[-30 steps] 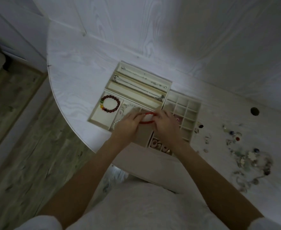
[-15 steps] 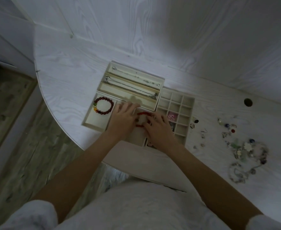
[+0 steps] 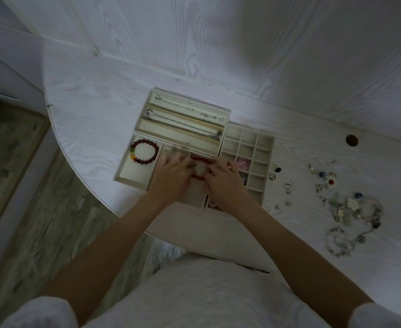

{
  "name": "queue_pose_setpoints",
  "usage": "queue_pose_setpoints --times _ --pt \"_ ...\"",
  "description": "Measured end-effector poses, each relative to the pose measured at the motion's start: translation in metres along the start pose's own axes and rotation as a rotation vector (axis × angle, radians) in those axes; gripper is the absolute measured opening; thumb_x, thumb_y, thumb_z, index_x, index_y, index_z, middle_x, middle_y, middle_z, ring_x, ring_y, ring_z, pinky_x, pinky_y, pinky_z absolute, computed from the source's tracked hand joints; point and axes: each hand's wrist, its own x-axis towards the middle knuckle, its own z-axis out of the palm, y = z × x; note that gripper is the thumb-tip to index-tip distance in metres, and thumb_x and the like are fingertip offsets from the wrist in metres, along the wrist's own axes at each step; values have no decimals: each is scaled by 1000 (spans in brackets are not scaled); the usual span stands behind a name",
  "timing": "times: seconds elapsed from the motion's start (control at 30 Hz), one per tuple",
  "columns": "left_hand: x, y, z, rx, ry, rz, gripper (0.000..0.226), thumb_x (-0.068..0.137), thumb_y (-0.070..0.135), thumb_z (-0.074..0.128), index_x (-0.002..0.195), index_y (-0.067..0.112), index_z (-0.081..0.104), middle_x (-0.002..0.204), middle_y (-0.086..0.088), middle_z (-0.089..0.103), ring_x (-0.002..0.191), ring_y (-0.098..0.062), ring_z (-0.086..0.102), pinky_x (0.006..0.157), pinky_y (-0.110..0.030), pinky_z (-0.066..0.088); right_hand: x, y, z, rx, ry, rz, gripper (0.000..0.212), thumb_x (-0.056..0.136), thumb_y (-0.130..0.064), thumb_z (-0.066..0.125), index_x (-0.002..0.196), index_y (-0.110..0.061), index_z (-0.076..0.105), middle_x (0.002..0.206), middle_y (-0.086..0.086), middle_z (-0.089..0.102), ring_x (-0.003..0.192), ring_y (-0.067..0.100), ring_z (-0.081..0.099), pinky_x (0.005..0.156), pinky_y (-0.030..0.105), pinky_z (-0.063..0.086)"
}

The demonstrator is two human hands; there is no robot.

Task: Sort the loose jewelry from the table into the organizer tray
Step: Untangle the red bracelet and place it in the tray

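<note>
A cream organizer tray [image 3: 220, 147] lies on the white table. My left hand [image 3: 173, 178] and my right hand [image 3: 225, 183] meet low over its front middle compartment. Each pinches one side of a red bead bracelet [image 3: 200, 159] with thumb and forefinger, while the other fingers fan out. The bracelet's sides are hidden under my fingers. A dark red bead bracelet [image 3: 144, 151] lies in the front left compartment. Two silver chains [image 3: 182, 119] lie in the long back slots. A pink piece [image 3: 242, 164] sits in the small-cell grid [image 3: 263, 147].
Loose jewelry [image 3: 350, 209] lies in a heap on the table to the right, with small earrings and beads [image 3: 289, 185] scattered between it and the tray. A round cable hole [image 3: 351, 140] is at the back right. The table's curved edge [image 3: 76, 166] drops to wooden floor on the left.
My hands have come down from above the tray into the front middle compartment with the red bracelet, and my fingers have spread out.
</note>
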Motion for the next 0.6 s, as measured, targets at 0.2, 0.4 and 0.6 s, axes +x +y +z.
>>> queue_pose_setpoints --times 0.2,0.4,0.6 --pt "-5 11 -5 -17 -7 -64 27 81 21 45 90 20 70 104 4 67 94 -22 54 78 -40 31 -4 3 1 182 73 14 42 87 -35 36 91 -16 72 102 1 69 112 26 56 89 38 25" --pt "3 67 -20 -222 -42 -219 32 85 35 46 98 18 69 86 1 68 80 -25 59 73 -32 31 -50 53 -18 423 287 123 33 92 -26 39 100 -13 69 93 4 68 93 27 58 83 34 40" --pt "22 123 -17 -264 -105 -383 38 81 35 52 104 10 68 95 -11 66 85 -33 59 73 -40 46 -113 135 -1 520 295 446 17 90 -9 58 104 -10 67 94 8 67 88 28 58 76 27 36"
